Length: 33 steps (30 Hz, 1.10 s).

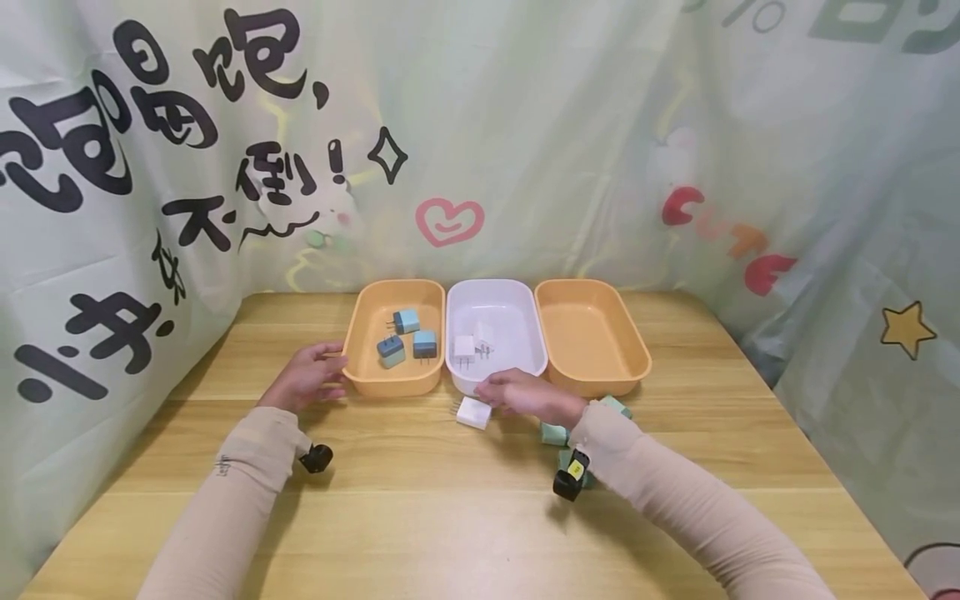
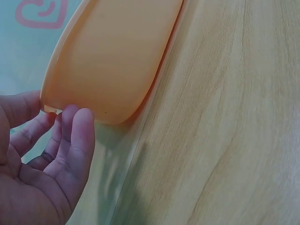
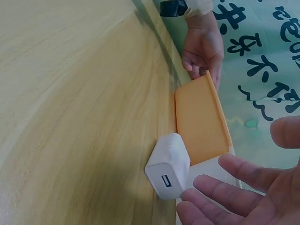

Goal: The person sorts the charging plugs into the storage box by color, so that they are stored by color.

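Observation:
My left hand (image 1: pixel 303 379) is at the left end of the left orange tray (image 1: pixel 360 387), its thumb and fingertips touching the rim in the left wrist view. That tray holds three blue plug chargers (image 1: pixel 391 352). Over the front rim of the white tray (image 1: pixel 536 362) reaches my right hand (image 1: pixel 528 395), fingers extended. Just beside its fingertips a white USB charger (image 3: pixel 168 164) lies on the table; nothing is gripped in this hand. White chargers (image 1: pixel 464 346) with metal prongs lie inside the white tray.
Another orange tray (image 1: pixel 588 333) stands to the right of the white one. Several green chargers (image 1: pixel 553 434) lie on the wooden table (image 1: pixel 420 517), partly hidden under my right forearm. A printed cloth (image 1: pixel 540 167) hangs behind and at both sides.

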Each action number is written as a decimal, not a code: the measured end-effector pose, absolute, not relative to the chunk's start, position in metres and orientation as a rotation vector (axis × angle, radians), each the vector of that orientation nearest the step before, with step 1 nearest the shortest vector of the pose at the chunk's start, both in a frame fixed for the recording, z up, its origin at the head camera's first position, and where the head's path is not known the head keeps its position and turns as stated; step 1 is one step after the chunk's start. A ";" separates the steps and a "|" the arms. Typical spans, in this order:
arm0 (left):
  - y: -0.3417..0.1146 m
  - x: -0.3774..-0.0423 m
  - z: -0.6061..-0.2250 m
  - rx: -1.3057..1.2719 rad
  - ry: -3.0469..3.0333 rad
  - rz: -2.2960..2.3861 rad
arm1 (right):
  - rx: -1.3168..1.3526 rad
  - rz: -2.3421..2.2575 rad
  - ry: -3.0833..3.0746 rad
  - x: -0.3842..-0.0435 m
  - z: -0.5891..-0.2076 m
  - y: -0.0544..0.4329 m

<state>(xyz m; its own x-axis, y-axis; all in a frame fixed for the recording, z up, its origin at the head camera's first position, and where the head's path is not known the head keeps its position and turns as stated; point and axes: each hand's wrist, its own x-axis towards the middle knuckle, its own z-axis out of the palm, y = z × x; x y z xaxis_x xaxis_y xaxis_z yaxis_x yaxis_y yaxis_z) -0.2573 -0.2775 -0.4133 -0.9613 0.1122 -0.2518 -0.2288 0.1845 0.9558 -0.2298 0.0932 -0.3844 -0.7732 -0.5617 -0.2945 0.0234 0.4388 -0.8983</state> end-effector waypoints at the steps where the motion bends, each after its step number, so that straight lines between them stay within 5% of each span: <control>1: -0.277 -0.259 -0.413 -0.106 2.201 1.844 | -0.462 -1.328 2.135 -0.230 -0.384 0.094; 33: -0.276 -0.259 -0.413 -0.113 2.194 1.844 | -0.625 -1.029 2.351 -0.233 -0.404 0.064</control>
<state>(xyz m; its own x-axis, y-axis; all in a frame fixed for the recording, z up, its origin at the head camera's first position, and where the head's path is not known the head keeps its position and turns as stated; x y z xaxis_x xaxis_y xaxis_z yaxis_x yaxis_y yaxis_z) -0.2594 -0.2760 -0.4134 -0.9597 0.1146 -0.2565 -0.2330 0.1856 0.9546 -0.2325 0.0643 -0.4042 -0.7722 -0.5825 -0.2538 -0.2087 0.6098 -0.7646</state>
